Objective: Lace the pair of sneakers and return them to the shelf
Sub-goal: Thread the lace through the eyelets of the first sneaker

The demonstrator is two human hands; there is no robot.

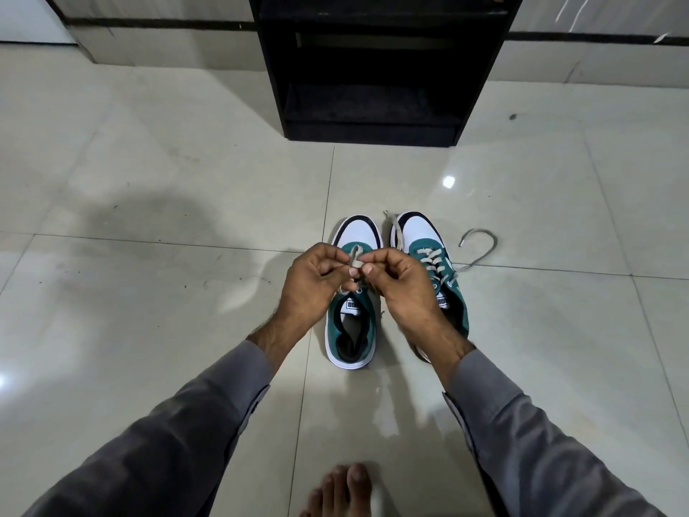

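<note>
Pinching grey lace (355,257) over teal-white left sneaker (352,322): left hand (311,289), right hand (400,289) grips closed.

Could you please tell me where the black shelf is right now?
In the head view, the black shelf stands top centre on the tiled floor, beyond the two sneakers.

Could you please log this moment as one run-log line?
left hand: pinching lace | right hand: pinching lace | left sneaker: being laced | right sneaker: laced, untied | shelf: empty

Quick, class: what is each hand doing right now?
Left hand: closed, pinching the lace of the left sneaker.
Right hand: closed, pinching the same lace.
</note>
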